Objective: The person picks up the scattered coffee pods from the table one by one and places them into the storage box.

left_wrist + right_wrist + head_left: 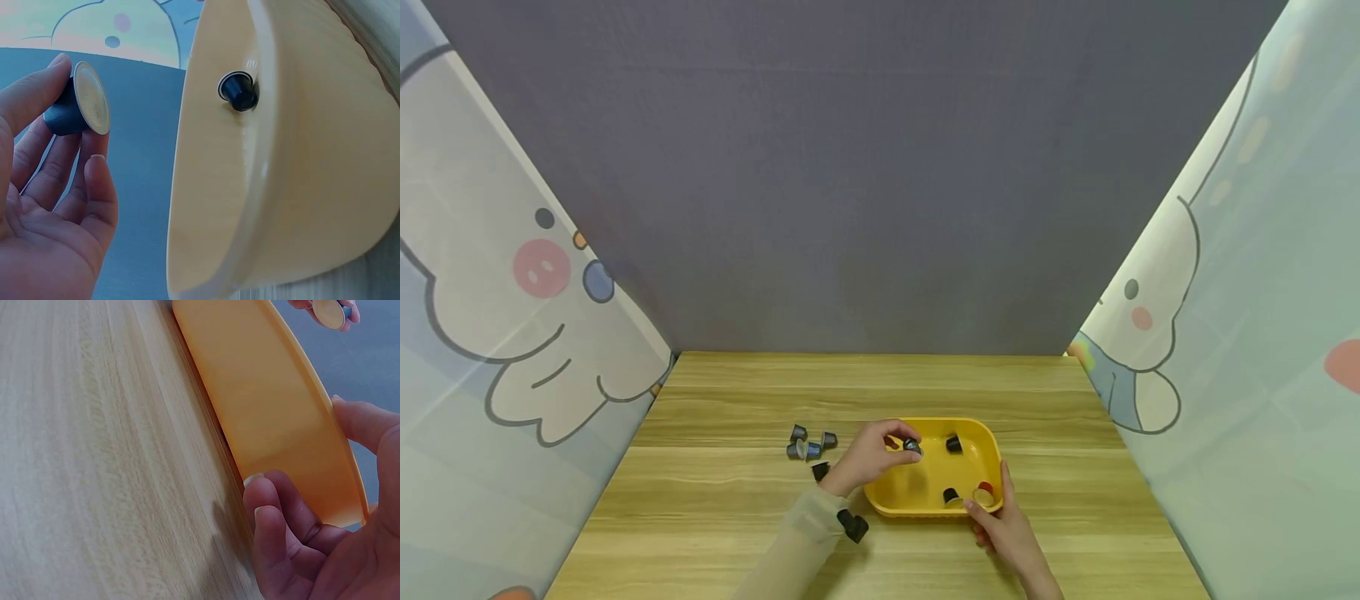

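Note:
My left hand [868, 458] pinches a dark coffee capsule [912, 447] between thumb and fingers, over the left part of a yellow plastic basin [880, 507]. In the left wrist view the held capsule [65, 112] lies on its side, its pale foil lid facing the basin wall. My right hand [1011, 533] grips the basin's near right corner, thumb at the rim and fingers against the outer wall [262, 406]. Inside the basin lie a black capsule [953, 444], another black capsule [951, 497] and a red capsule [985, 492]. A dark red one [890, 441] is partly hidden by my left hand.
Left of the basin, several dark and grey capsules [813, 451] lie grouped on the wooden table [715, 492]. A black capsule [821, 471] sits close to my left wrist. A grey panel [872, 208] stands behind the table, with cartoon-printed sheets [1240, 333] at both sides.

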`<state>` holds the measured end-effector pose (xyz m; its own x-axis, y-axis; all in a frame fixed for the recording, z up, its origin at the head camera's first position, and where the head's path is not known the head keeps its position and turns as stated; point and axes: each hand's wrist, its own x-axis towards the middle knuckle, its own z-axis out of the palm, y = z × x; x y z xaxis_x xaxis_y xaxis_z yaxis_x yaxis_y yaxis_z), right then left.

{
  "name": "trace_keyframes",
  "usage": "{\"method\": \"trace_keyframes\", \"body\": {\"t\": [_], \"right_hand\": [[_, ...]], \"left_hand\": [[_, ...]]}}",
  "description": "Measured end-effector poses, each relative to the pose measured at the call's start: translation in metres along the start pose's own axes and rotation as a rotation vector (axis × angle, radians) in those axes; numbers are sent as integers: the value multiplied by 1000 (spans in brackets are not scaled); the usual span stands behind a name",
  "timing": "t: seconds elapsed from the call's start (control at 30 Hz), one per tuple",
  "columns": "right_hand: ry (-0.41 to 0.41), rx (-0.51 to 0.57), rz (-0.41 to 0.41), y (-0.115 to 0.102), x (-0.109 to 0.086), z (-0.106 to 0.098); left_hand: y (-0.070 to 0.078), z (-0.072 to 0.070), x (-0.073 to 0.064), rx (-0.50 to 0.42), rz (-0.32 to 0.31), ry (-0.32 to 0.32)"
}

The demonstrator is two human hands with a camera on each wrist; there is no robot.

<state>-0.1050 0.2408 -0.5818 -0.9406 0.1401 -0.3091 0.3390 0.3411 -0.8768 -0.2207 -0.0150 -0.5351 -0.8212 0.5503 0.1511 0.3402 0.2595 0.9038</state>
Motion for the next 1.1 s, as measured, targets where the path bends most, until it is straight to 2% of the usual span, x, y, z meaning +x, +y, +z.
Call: {"method": "trace_keyframes", "body": {"t": [0.37, 0.7, 0.83, 1.1], "right_hand": [[3, -8, 6, 1, 0, 1], [3, 13, 10, 1, 1, 0], [7, 10, 12, 1, 1, 0], [12, -3, 13, 3, 2, 1]], "left_hand": [[-6, 4, 5, -12, -2, -24], [-8, 5, 9, 4, -41, -46], [-10, 7, 13, 8, -19, -42], [-11, 11, 18, -1, -17, -50]]}}
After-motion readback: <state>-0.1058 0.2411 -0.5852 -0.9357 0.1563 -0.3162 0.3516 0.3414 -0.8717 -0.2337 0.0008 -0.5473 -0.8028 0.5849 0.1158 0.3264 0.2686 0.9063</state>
